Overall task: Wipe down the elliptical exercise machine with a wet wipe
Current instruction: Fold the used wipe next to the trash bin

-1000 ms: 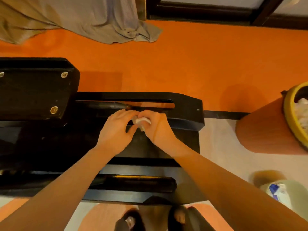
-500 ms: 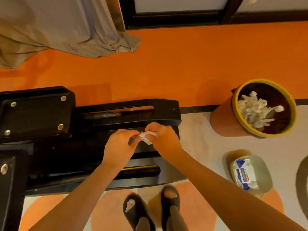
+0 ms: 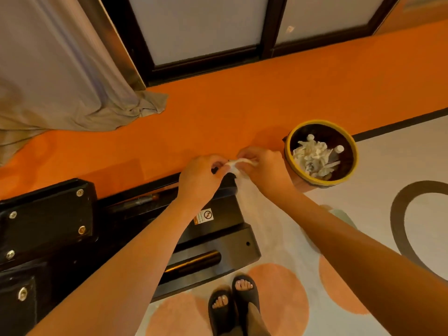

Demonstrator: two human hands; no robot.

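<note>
Wipe [image 3: 238, 163] first: I see one, a small white crumpled scrap, twisted thin, stretched between my two hands above the orange floor [image 3: 242, 105], just past the far end of the machine. My left hand [image 3: 198, 177] pinches its left end with curled fingers; my right hand [image 3: 265, 168] grips the right end, fingers clamped on it the same way. The part between the hands sags a little and looks wrinkled; I cannot tell from this view whether it is damp or dirty.

One elliptical machine [image 3: 223, 238] lies low at my left, black and glossy. I count two rail ends at its near side, one with a small warning sticker [image 3: 204, 215]. A black pedal plate [image 3: 46, 219] sits farther left with four bright bolts showing, and part of a second plate [image 3: 17, 297] with one bolt shows at the lower left edge.

One round bin [image 3: 291, 151], orange with a yellow rim, stands just right of my right hand; it holds a heap of white crumpled wipes, too tangled to count. One grey curtain [image 3: 60, 76] pools on the floor at upper left. My two feet [image 3: 232, 304] in black sandals stand on a pale rug [image 3: 388, 166] with orange discs.
</note>
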